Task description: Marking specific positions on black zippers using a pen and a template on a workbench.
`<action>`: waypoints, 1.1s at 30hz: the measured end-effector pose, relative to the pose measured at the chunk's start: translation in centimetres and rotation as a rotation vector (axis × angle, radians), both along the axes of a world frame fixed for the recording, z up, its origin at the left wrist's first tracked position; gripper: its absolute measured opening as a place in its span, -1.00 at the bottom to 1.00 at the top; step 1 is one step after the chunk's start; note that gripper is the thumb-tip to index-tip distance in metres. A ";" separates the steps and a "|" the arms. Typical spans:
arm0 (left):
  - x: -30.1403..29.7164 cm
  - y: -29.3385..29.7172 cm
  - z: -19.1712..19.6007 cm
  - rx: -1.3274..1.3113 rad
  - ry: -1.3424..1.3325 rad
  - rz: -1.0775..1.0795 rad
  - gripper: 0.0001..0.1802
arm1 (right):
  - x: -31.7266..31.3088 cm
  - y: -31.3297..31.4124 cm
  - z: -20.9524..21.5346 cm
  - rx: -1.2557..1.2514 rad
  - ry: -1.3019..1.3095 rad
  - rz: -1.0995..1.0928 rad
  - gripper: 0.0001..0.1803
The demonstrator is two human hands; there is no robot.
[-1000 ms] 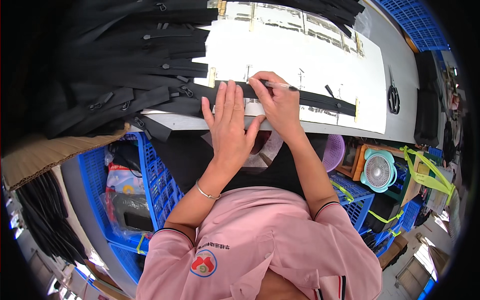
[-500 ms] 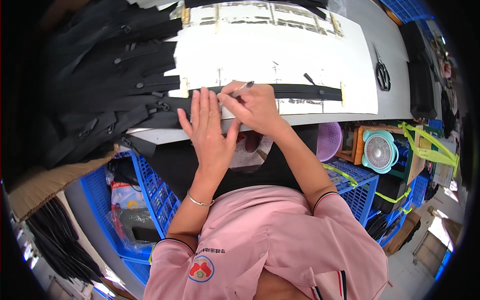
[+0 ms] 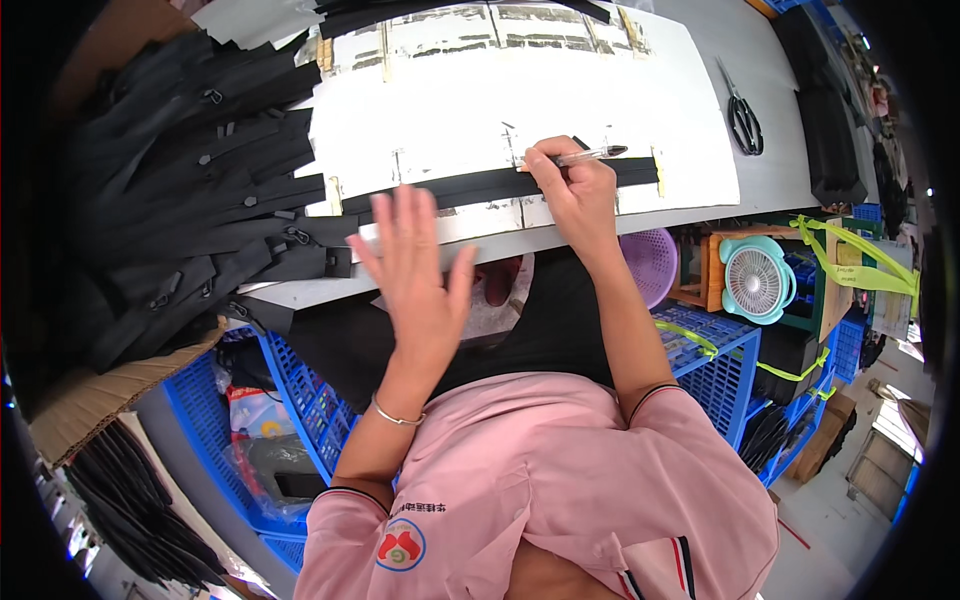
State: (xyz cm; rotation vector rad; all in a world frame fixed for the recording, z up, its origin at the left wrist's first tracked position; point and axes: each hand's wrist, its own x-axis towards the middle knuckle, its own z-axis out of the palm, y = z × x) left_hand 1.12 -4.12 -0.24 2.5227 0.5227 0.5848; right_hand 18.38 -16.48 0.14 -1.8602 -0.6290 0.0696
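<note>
A black zipper strip (image 3: 470, 190) lies along the near edge of a white board (image 3: 450, 110) that carries dark marks and tan tape pieces. My right hand (image 3: 582, 200) pinches a clear-barrelled pen (image 3: 602, 153), its tip end over the right half of the strip. At the strip's left part is my left hand (image 3: 415, 265), fingers spread and smeared by motion, holding nothing. Whether its fingertips touch the strip I cannot tell. Left of the board, many black zippers (image 3: 205, 160) with pulls lie in a loose heap.
Black-handled scissors (image 3: 742, 122) lie right of the board, near a stack of black pieces (image 3: 832, 160). Below the table edge are a purple basket (image 3: 650, 265), a turquoise fan (image 3: 757, 280) and blue crates (image 3: 700, 360). A cardboard box edge (image 3: 130, 380) sits lower left.
My right hand has moved right along the strip with the pen, away from my left hand. The left hand, earlier flat on the strip, has shifted toward me. The whole view has moved slightly.
</note>
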 end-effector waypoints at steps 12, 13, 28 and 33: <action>2.5 -2.8 -0.5 -0.067 0.011 -0.176 -0.29 | -0.3 0.4 0.4 -0.146 -0.087 -0.001 -0.87; 2.6 -2.8 -0.5 -0.069 0.008 -0.173 -0.30 | -0.3 0.5 0.7 -0.143 -0.105 -0.018 -0.87; 2.8 -2.7 -0.4 -0.026 0.006 -0.180 -0.32 | 0.3 -0.8 -0.3 -0.036 -0.146 0.176 -0.84; 2.7 -2.8 -0.5 -0.007 0.029 -0.177 -0.32 | 0.6 -3.4 2.1 0.242 0.263 0.170 -0.83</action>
